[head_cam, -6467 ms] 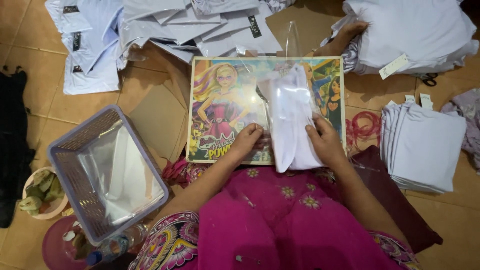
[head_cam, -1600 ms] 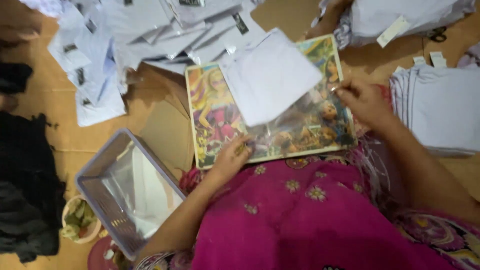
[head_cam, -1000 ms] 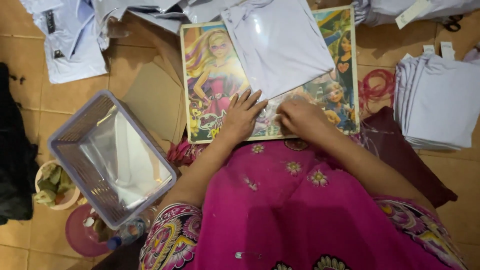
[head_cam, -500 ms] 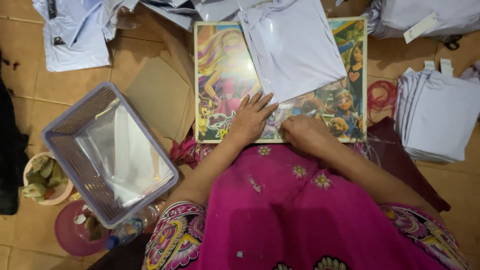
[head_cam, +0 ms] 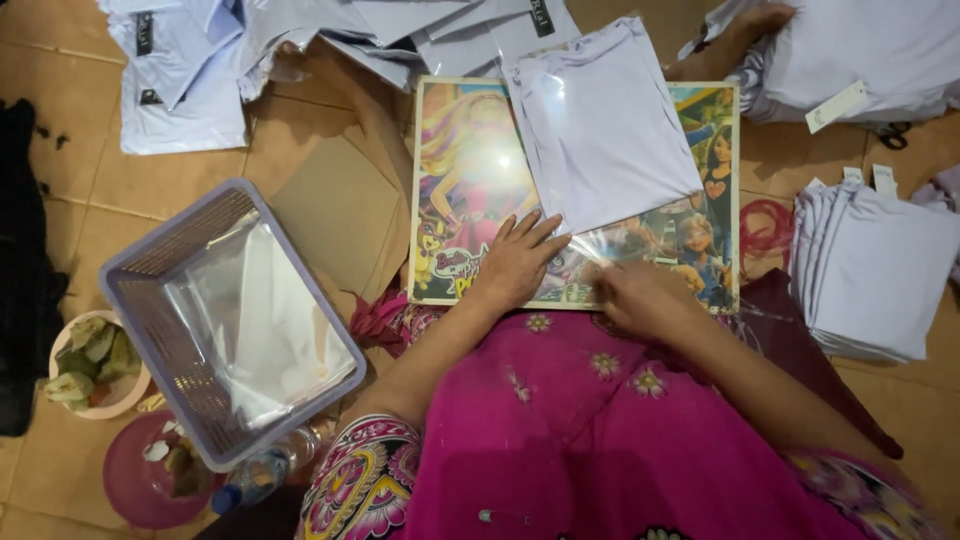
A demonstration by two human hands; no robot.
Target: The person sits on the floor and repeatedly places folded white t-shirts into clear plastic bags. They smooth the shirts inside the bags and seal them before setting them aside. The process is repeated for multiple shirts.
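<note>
Where the frame's left edge cuts it off, a black cloth [head_cam: 25, 270] lies on the tiled floor [head_cam: 80, 70], too dark to make out. Just right of it, a small bowl of scraps [head_cam: 85, 365] and a pink plate [head_cam: 150, 475] sit partly hidden beneath a tilted lilac basket [head_cam: 180, 270], which holds clear plastic bags [head_cam: 265, 340]. A bottle [head_cam: 255, 478] shows only in part below the basket. At the top edge, bagged white garments [head_cam: 200, 60] spread in a loose pile, cut off by the frame.

Right of the basket, a flat piece of cardboard [head_cam: 340, 210] lies on the floor beside a colourful cartoon picture board [head_cam: 470, 170]. On the board's upper half rests a folded white garment in a clear bag [head_cam: 605, 125]. The left hand [head_cam: 520, 262] lies flat on the board's lower edge, fingers spread, pressing the bag's open end down. The right hand [head_cam: 640, 295] is curled at that same end, fingertips pinched on the glossy plastic flap; glare makes the flap's edge hard to trace. Both forearms reach out over a pink flowered lap [head_cam: 560, 430].

At the top right corner, another person's hand [head_cam: 745, 25] rests on a heap of white cloth [head_cam: 860, 55], the rest of that person out of view. Red rubber bands [head_cam: 765, 225] lie beside a stack of folded white garments [head_cam: 875, 270] near the right edge.
</note>
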